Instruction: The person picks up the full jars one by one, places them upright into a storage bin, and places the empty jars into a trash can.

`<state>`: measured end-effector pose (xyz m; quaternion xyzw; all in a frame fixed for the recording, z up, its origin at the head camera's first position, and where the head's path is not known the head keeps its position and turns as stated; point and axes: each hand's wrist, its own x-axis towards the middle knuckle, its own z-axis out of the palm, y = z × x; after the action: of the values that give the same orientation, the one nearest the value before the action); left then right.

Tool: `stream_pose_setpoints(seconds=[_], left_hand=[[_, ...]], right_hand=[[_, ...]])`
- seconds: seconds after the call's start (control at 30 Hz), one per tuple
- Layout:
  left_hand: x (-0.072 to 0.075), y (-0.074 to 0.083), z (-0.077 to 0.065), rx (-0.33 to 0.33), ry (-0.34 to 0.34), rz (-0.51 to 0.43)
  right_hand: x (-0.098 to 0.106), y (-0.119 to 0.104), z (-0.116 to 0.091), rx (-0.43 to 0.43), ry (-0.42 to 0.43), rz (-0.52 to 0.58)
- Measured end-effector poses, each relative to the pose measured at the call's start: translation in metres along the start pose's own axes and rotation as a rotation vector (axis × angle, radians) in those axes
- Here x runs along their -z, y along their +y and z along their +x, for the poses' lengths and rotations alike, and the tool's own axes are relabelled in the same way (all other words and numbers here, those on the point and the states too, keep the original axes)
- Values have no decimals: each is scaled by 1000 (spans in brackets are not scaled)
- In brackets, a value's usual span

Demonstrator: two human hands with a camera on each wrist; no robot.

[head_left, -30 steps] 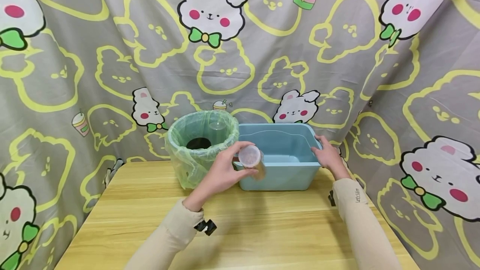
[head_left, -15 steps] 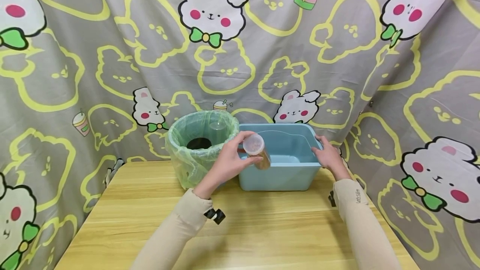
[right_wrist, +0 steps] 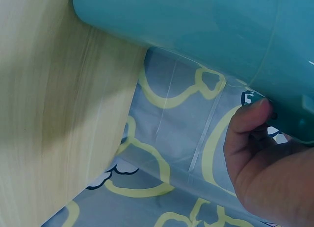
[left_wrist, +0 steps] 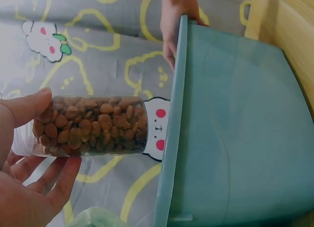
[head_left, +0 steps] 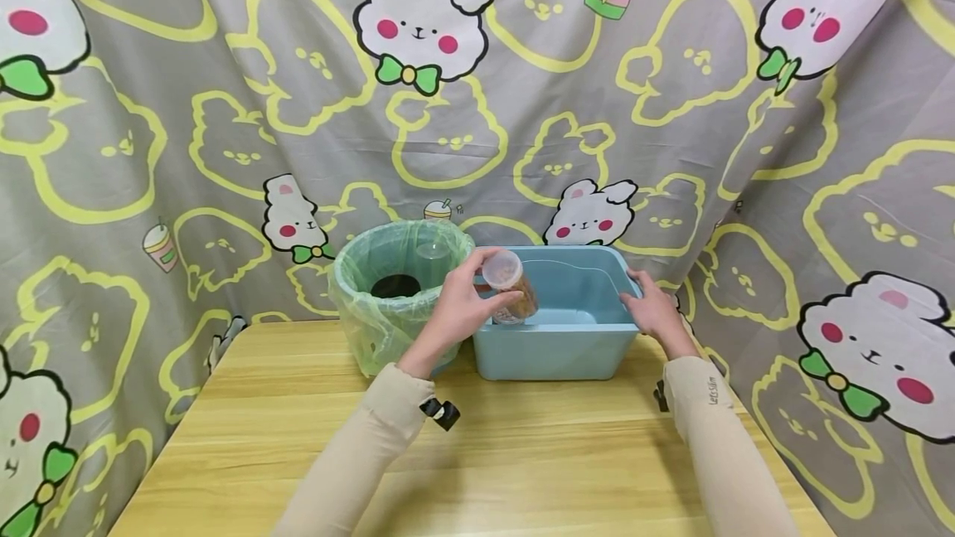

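My left hand (head_left: 457, 311) grips a clear plastic jar (left_wrist: 98, 126) of brown nuts that look like almonds. The jar is tilted, its whitish lid end towards me, at the left part of the front rim of a light blue rectangular bin (head_left: 555, 355). In the left wrist view thumb and fingers close round the jar's lid end, and a gap shows between jar and bin. My right hand (head_left: 655, 315) holds the bin's right rim; in the right wrist view its thumb (right_wrist: 255, 114) presses the edge, while some fingers are hidden.
Left of the blue bin stands a round bin (head_left: 354, 321) lined with a green plastic bag, with a dark round thing and a clear cup-like piece inside. Both bins are on a wooden table (head_left: 298, 429). A patterned curtain (head_left: 448, 139) hangs close behind and at the sides.
My left hand has carried the jar up and away from me, to the blue bin's front rim, turning it so that its side shows more. The right hand and both bins have stayed put.
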<state>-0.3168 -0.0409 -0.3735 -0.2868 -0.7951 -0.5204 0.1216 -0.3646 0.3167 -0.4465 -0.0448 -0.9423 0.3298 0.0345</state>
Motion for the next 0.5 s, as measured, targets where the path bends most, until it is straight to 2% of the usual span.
stream_pose_setpoints(seconds=[0.27, 0.5], left_hand=[[-8, -3, 7, 19, 10, 19], [-20, -16, 13, 0, -5, 12]], right_hand=[[1, -2, -1, 8, 6, -7], [0, -2, -1, 5, 6, 8]])
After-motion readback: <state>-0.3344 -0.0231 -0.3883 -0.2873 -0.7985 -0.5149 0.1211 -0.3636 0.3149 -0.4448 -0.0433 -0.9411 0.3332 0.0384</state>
